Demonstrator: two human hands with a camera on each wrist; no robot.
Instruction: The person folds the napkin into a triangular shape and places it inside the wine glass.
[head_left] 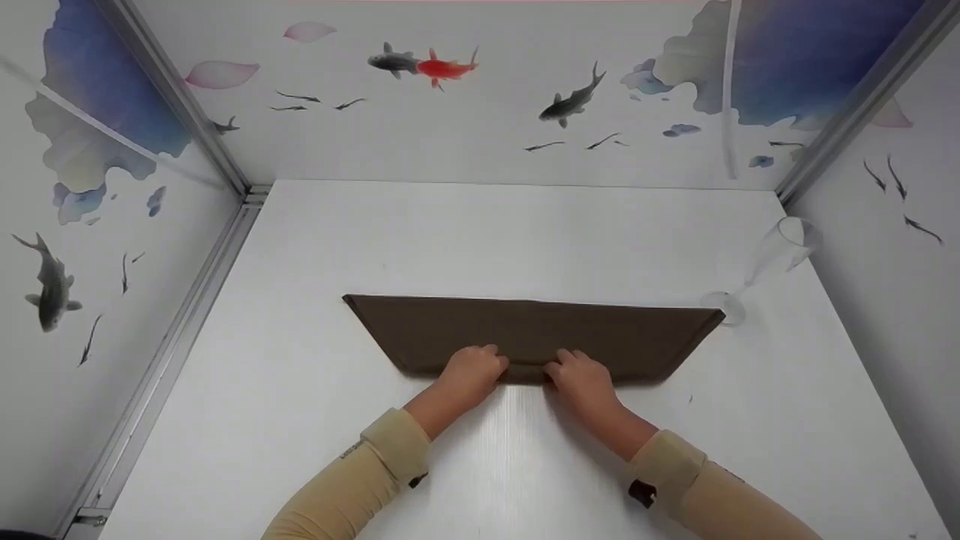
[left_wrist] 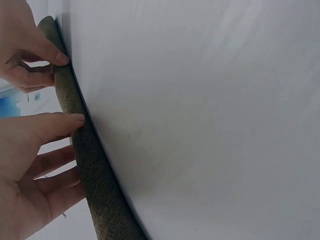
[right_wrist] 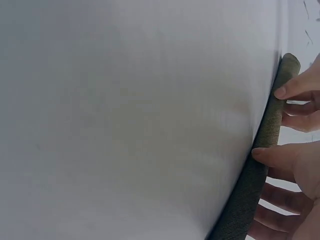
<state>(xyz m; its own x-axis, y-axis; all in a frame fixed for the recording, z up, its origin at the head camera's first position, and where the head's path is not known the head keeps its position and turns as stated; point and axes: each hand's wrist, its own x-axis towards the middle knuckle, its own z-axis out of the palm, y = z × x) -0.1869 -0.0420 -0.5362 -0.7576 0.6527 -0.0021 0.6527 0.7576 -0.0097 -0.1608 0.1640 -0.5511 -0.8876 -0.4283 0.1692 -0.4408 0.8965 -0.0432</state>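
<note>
A dark brown cloth mat (head_left: 525,330) lies across the white table, with its long edge at the far side and slanted short sides. Its near edge is turned up into a thick roll, seen side-on in both wrist views. My left hand (head_left: 472,371) grips this roll left of its middle, thumb (left_wrist: 70,120) on the near side and fingers behind. A short gap to the right, my right hand (head_left: 583,379) holds the same roll, its thumb (right_wrist: 267,155) on the near face and its fingers curled behind.
A clear stemmed glass (head_left: 780,244) stands at the table's right edge, its foot by the mat's far right corner. White panels (head_left: 480,142) painted with fish enclose the table (head_left: 480,225) at the back and sides, with metal rails (head_left: 180,337) at the left.
</note>
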